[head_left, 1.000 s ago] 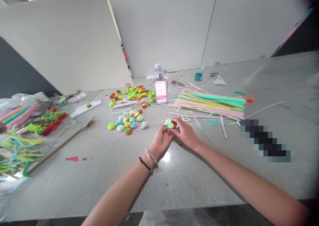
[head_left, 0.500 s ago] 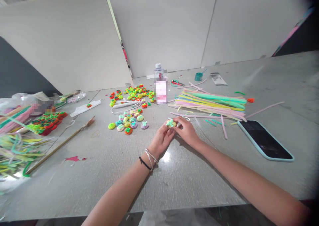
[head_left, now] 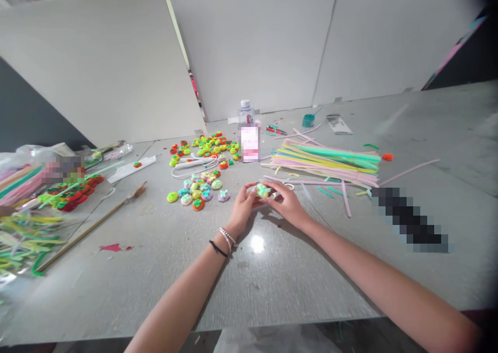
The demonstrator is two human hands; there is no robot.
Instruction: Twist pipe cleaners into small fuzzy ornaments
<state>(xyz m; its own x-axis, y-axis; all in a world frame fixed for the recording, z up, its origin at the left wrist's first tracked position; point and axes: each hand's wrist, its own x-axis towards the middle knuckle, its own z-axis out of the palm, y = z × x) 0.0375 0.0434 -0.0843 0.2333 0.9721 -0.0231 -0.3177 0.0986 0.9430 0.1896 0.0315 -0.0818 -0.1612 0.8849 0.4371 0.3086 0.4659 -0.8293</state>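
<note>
A small yellow piece with a mint-green top (head_left: 263,190) is held between both hands above the grey table. My left hand (head_left: 244,202) grips it from the left, fingers closed round its edge. From the right, my right hand (head_left: 286,202) pinches it with thumb and fingertips. White scissor handles (head_left: 288,187) show partly behind my right hand. Left of the hands lies a group of pastel round pieces (head_left: 196,193), with an orange one (head_left: 198,204) at its front.
Behind are yellow and orange pieces (head_left: 213,144) and a bottle (head_left: 249,135). Fuzzy stems (head_left: 327,161) and a blurred-out dark object (head_left: 412,221) lie right. At left are a brown stick (head_left: 93,228), red pieces (head_left: 75,193) and more stems (head_left: 31,234).
My left hand has turned and now closes round the left side of the piece, where its palm was more open before. The piece has tilted slightly between the hands.
</note>
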